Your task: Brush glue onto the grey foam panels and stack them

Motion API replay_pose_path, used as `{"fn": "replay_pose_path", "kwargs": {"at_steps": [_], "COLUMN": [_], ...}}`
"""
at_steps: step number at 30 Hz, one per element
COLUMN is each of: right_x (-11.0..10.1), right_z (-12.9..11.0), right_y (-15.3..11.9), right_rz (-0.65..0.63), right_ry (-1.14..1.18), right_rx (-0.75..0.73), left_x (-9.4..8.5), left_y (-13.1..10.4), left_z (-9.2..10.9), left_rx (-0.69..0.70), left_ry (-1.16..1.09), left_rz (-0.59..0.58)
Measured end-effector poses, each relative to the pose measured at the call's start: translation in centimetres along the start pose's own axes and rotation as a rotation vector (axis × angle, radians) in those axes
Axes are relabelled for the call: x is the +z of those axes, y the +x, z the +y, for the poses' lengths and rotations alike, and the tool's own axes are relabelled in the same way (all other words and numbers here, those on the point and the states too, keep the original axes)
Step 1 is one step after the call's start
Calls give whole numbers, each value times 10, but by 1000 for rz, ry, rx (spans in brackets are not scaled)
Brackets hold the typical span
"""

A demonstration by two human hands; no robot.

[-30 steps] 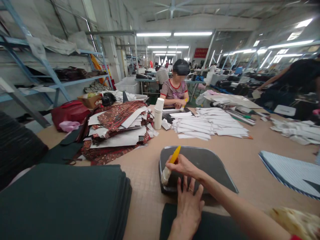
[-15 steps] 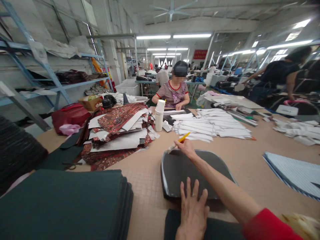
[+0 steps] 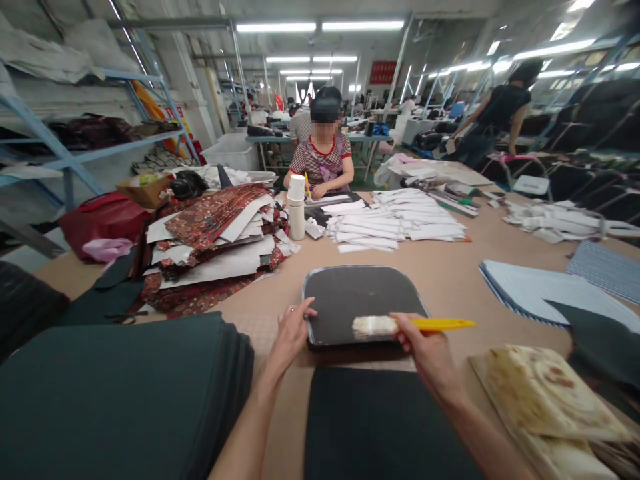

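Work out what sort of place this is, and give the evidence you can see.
Probably a sewing or bag-making workshop: cut patterned pieces lie piled on a big worktable, a co-worker sits across it, and the right hand holds a brush.

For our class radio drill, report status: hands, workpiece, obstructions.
Right hand gripping yellow-handled brush. Left hand at near-left edge of dark panel. Panel flat on table, nothing stacked on it.

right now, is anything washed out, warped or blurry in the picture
Head view: the ceiling tubes burn out white, the dark green stack looks stretched toward the corner, and the lettering on the red banner is too soft to read.
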State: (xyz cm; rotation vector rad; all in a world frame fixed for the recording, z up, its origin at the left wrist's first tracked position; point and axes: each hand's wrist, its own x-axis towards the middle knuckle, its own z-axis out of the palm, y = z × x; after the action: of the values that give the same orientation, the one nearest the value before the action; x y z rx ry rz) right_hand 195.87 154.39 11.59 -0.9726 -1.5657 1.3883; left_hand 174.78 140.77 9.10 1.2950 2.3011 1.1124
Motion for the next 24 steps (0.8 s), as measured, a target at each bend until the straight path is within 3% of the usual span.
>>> {"fn": "replay_pose_path", "kwargs": {"at_steps": [4,6,12,18,21,24], "right_x": [53,66,43,56,20,-53], "right_z": [18,19,12,19,28,29], "right_y": [-30,-33,-35,-34,-19,2], "right_rz": [-268,-326,-158,-275,-181,63], "right_ry": [-18,-25,-174,-117,-201,-381], "right_rx": [77,38,-77,-84,-84,13], "left_x": [8,12,12,14,11,6], "left_y": [2,0,-5,-4,-3,-5], "left_z": [-9,-11,-10,-8,-8,0], "left_rx": [0,5,15,8,3,3], "left_ry": [46,59,82,165,215,260], "left_rz": [-45,-45,-33,-53,-73,-95]}}
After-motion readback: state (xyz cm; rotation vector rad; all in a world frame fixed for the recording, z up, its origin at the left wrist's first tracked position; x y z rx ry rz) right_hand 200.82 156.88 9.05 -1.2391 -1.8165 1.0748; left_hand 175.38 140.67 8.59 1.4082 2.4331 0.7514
